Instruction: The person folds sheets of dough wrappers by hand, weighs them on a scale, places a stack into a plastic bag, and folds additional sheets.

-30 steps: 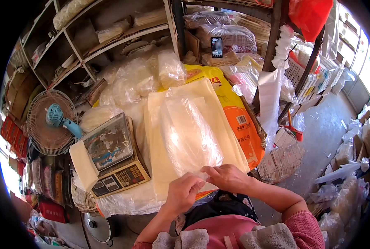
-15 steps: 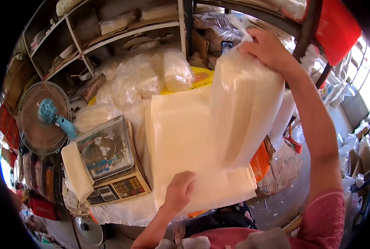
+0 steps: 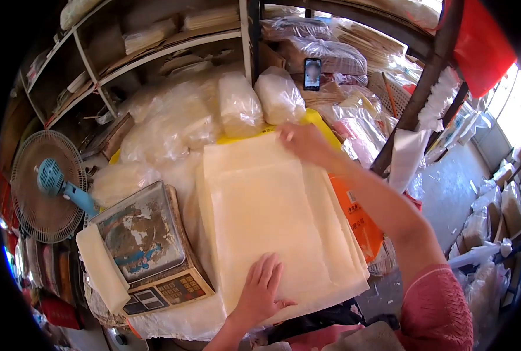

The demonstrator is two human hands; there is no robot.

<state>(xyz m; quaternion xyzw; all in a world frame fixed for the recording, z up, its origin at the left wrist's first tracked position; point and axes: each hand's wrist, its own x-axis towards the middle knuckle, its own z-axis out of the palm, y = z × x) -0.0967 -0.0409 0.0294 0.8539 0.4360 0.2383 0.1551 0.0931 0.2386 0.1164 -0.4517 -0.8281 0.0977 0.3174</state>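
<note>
A stack of thin, cream-coloured sheets point(image 3: 266, 210) lies in front of me, its layers slightly uneven along the right side. On its near edge rests my left hand point(image 3: 262, 291), open, with the fingers stretched over the top sheet. Over at the far right corner of the stack is my right hand point(image 3: 304, 144). Its fingers are curled together; whether they pinch a sheet's corner is hidden. Just behind that hand stands a filled clear plastic bag point(image 3: 280, 96), beside another filled plastic bag point(image 3: 239, 105).
Left of the stack is a worn digital scale point(image 3: 143, 231) with a folded cream sheet point(image 3: 102, 269) over its edge. A fan point(image 3: 50, 184) stands farther left. Behind are shelves point(image 3: 170, 50), heaped plastic bags point(image 3: 167, 120) and a phone point(image 3: 312, 74). An orange printed bag point(image 3: 360, 225) lies at right.
The filled plastic bag has left my right hand and stands at the back. That hand has come down to the stack's far corner. My left hand has spread out flat.
</note>
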